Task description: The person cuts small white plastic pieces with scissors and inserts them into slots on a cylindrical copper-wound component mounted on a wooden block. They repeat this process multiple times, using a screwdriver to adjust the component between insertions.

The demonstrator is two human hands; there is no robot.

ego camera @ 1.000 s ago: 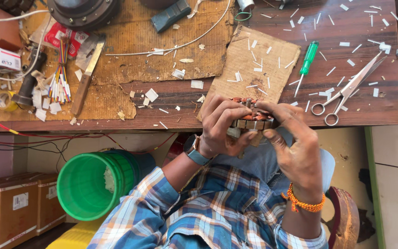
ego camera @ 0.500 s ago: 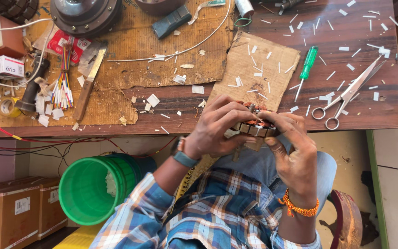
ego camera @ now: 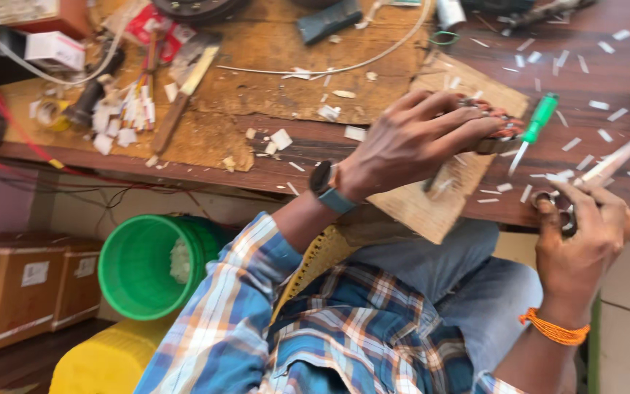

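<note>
Cluttered wooden surface [ego camera: 373, 138] strewn with white scraps; left hand [ego camera: 417, 138] grips the copper-wound coil [ego camera: 494, 131] at upper right, winding apparently unfinished, while right hand [ego camera: 585, 233] closes on scissors [ego camera: 599, 171]

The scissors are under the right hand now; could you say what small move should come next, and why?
Probably lift the scissors toward the wound part. The right hand has its fingers at the handle loops, blades flat on the bench, while the left hand holds the part.
</note>
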